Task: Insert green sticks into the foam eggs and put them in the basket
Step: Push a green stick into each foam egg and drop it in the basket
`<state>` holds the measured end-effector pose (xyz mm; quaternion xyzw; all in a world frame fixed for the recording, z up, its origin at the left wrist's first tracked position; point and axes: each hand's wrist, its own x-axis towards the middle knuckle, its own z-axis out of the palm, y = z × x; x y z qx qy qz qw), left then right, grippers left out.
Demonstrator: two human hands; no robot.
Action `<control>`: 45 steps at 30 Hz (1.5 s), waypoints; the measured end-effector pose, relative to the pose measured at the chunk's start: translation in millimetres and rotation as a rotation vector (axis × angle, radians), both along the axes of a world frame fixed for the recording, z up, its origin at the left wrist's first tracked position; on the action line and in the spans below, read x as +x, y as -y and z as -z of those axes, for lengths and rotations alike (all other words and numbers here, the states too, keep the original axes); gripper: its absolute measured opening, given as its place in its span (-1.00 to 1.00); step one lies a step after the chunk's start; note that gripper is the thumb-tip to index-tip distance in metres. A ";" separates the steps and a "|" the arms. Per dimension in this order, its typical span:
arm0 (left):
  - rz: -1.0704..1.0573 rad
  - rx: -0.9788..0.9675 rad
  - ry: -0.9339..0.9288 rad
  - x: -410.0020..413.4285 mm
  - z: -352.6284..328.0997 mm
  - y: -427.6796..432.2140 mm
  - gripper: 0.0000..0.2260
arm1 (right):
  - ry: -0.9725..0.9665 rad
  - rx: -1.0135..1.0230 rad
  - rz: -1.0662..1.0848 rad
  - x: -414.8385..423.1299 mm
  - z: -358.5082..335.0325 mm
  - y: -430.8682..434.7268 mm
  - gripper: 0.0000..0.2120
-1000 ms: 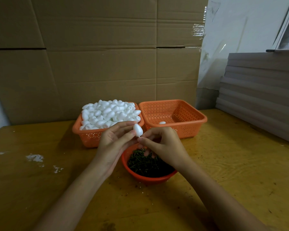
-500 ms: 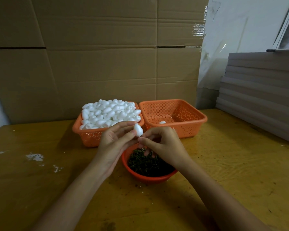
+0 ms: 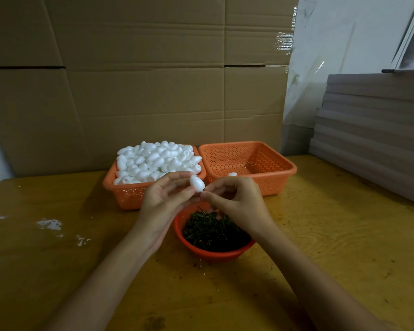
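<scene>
Orange basket (image 3: 129, 198) full of foam eggs (image 3: 155, 161)

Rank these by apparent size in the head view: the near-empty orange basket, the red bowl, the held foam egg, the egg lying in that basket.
1. near-empty orange basket
2. red bowl
3. held foam egg and basket egg: unranked; the held one looks bigger but is nearer, the other partly hidden.

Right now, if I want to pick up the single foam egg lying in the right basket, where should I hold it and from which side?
Probably from above. The lone egg lies on its side on the floor of the right basket, close behind the front wall, so the walls block a sideways reach. Pinch it across its narrow middle with thumb and one finger.
</scene>
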<state>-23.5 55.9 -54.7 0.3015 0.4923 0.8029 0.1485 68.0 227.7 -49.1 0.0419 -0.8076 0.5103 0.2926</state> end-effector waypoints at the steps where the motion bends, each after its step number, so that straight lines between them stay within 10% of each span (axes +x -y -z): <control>1: 0.019 0.005 -0.009 -0.1 -0.6 0.3 -0.66 | -0.012 -0.033 -0.006 0.1 -1.2 -0.1 -0.96; 9: 0.053 -0.012 -0.053 4.2 -0.8 0.3 -0.57 | -0.124 -0.267 0.136 -0.3 -6.7 -22.5 -0.89; 22: -0.016 -0.044 -0.002 2.7 -0.4 2.9 -0.82 | -0.089 -0.096 0.715 -20.5 16.1 -88.3 -0.89; 45: -0.029 -0.034 0.044 0.7 -3.1 4.3 -0.74 | -0.065 0.078 0.733 -17.1 11.1 -82.1 -0.85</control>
